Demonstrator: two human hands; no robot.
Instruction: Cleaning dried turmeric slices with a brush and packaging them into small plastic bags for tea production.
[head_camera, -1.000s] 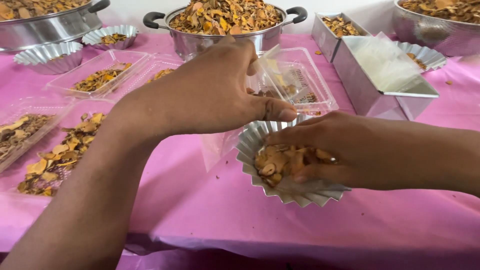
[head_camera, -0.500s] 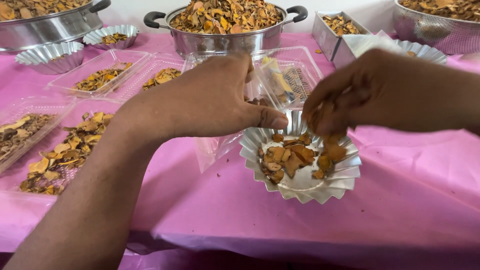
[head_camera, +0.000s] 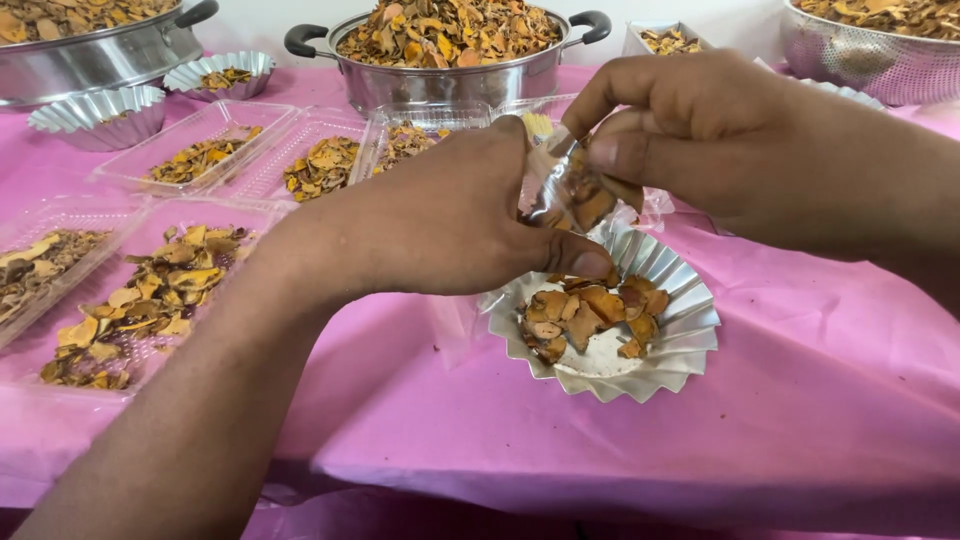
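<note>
Centrally, a small clear plastic bag (head_camera: 560, 190) is held between both hands above a fluted foil cup (head_camera: 660, 345) that rests on the pink-covered table (head_camera: 760, 430). The left hand (head_camera: 440, 215) is reached in from the lower left, forearm angled upward, palm turned down, its fingers (head_camera: 585, 263) closed on the bag's lower edge with the thumb extended toward the cup. The right hand (head_camera: 700, 140) is brought in from the right, wrist bent, its fingers (head_camera: 620, 155) pinched together on the top of the bag, in which a few dried orange-brown chips (head_camera: 585, 205) are seen. More chips are heaped in the cup directly beneath both sets of fingers. Beyond the fingers a steel pot (head_camera: 450, 75) piled with the same chips is placed, with clear plastic trays (head_camera: 130, 300) of chips spread to the left of the left hand. An empty foil cup (head_camera: 95, 115) stands further off to the left.
</note>
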